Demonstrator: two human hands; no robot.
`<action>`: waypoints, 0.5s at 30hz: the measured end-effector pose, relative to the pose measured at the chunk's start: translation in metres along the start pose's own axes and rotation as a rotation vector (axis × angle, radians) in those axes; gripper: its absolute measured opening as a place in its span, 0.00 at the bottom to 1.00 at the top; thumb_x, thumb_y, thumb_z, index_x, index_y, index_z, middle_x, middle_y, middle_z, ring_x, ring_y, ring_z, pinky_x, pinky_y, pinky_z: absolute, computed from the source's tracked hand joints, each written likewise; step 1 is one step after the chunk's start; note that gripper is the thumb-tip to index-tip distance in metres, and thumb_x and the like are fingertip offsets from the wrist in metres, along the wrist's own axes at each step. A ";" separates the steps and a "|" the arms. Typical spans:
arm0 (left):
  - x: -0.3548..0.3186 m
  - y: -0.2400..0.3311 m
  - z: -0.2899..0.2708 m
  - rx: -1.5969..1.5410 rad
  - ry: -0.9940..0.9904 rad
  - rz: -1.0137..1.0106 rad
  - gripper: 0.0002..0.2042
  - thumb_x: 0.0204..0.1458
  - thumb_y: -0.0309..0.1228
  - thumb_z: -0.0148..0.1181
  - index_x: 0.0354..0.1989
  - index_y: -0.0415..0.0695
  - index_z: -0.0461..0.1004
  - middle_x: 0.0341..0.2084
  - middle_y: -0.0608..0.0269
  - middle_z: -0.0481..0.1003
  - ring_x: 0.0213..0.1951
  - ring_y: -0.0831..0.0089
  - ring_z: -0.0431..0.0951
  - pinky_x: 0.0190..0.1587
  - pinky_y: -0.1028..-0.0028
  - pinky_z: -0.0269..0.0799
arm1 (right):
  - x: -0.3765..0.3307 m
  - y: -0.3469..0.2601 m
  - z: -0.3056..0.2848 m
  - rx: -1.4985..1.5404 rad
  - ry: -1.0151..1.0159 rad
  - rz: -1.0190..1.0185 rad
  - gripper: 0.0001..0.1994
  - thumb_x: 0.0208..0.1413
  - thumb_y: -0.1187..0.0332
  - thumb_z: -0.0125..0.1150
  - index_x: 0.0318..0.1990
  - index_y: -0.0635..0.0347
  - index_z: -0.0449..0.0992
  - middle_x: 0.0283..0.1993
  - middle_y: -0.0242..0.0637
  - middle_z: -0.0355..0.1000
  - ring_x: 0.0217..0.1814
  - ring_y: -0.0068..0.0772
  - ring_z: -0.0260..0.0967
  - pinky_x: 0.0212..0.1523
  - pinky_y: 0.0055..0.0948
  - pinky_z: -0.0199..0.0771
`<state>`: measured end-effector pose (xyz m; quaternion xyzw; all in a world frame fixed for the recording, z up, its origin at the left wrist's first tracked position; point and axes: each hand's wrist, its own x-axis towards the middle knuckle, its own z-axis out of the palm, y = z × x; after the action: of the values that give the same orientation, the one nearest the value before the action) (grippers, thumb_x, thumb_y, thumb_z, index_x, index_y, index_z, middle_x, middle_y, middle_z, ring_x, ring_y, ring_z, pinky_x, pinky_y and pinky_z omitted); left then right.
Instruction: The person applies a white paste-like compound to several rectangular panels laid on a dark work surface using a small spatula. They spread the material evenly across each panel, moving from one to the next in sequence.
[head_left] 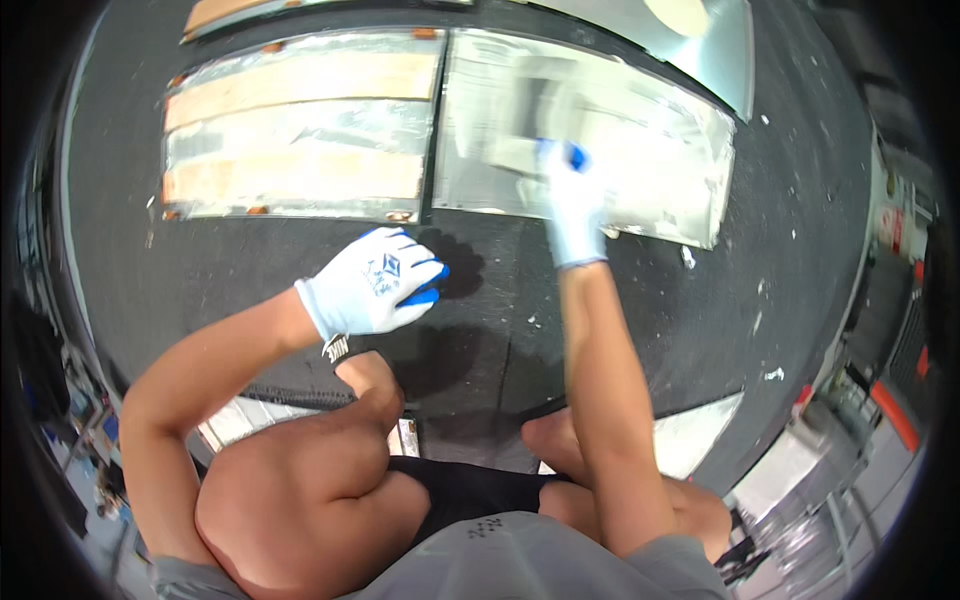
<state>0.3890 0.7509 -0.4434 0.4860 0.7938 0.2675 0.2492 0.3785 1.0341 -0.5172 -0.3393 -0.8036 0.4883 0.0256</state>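
My right hand (pixel 577 205), in a white and blue work glove, reaches over a flat rectangular panel (pixel 660 150) coated in pale grey, wet-looking material. Its fingers are closed round a flat, dark grey spreader-like tool (pixel 537 105), smeared by motion, so its exact kind is unclear. The tool appears to be against the coated surface. My left hand (pixel 375 280), gloved alike, hovers or rests over the black surface with its fingers loosely bent and apart, holding nothing. It is nearest to the lower edge of a second panel (pixel 300 135) with tan strips and shiny silvery bands.
Black sheeting (pixel 260 260) lies under the panels, with small white scraps (pixel 688 257) on it. A metallic sheet (pixel 715 50) lies beyond the coated panel. My bent knees (pixel 290 460) are close in front; other pale panels (pixel 695 435) show beside my legs.
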 end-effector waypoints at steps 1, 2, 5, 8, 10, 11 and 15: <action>0.007 0.005 0.003 -0.020 -0.005 0.010 0.17 0.56 0.37 0.67 0.51 0.43 0.79 0.45 0.54 0.81 0.49 0.54 0.79 0.59 0.58 0.72 | -0.004 -0.003 0.022 -0.152 -0.014 -0.073 0.19 0.65 0.55 0.68 0.37 0.66 0.81 0.29 0.35 0.76 0.30 0.31 0.68 0.37 0.38 0.74; 0.010 0.007 0.001 -0.041 -0.045 0.001 0.18 0.56 0.37 0.68 0.52 0.43 0.79 0.47 0.54 0.81 0.50 0.54 0.79 0.59 0.58 0.73 | -0.006 0.000 0.029 -0.230 -0.109 -0.093 0.18 0.63 0.55 0.68 0.40 0.66 0.83 0.32 0.45 0.80 0.34 0.36 0.75 0.40 0.38 0.75; 0.009 0.009 -0.007 -0.019 -0.077 -0.023 0.18 0.54 0.34 0.68 0.53 0.43 0.79 0.48 0.53 0.80 0.51 0.52 0.79 0.60 0.57 0.72 | -0.005 0.036 -0.010 -0.241 0.023 -0.068 0.19 0.61 0.52 0.66 0.40 0.63 0.83 0.35 0.51 0.81 0.37 0.50 0.78 0.44 0.43 0.77; -0.017 -0.006 -0.015 0.062 -0.040 -0.152 0.19 0.56 0.37 0.66 0.54 0.42 0.78 0.48 0.52 0.81 0.52 0.52 0.80 0.62 0.57 0.71 | 0.027 0.087 -0.107 -0.274 0.106 0.152 0.24 0.62 0.48 0.68 0.44 0.65 0.84 0.39 0.50 0.83 0.40 0.44 0.80 0.45 0.42 0.79; -0.056 -0.014 -0.016 -0.061 -0.049 -0.445 0.20 0.58 0.38 0.64 0.56 0.41 0.78 0.49 0.48 0.81 0.54 0.48 0.79 0.62 0.56 0.72 | 0.043 0.115 -0.166 -0.387 0.275 0.058 0.20 0.63 0.57 0.71 0.48 0.70 0.84 0.41 0.48 0.84 0.40 0.37 0.81 0.45 0.37 0.79; -0.082 -0.011 -0.012 -0.112 0.042 -0.595 0.21 0.60 0.39 0.63 0.58 0.41 0.77 0.51 0.46 0.81 0.55 0.46 0.79 0.62 0.55 0.72 | 0.052 0.123 -0.194 -0.205 0.293 0.276 0.19 0.63 0.60 0.72 0.49 0.71 0.84 0.42 0.45 0.85 0.40 0.36 0.81 0.46 0.35 0.79; -0.216 0.043 -0.048 -0.017 -0.231 -1.304 0.27 0.67 0.48 0.55 0.65 0.40 0.75 0.57 0.36 0.78 0.60 0.40 0.77 0.62 0.52 0.72 | 0.063 0.119 -0.261 0.113 0.294 0.417 0.16 0.62 0.64 0.72 0.48 0.69 0.86 0.41 0.41 0.86 0.39 0.30 0.81 0.44 0.32 0.78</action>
<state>0.4724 0.5634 -0.3500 -0.0707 0.8915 0.0142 0.4473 0.4890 1.3054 -0.4946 -0.5629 -0.6755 0.4725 0.0598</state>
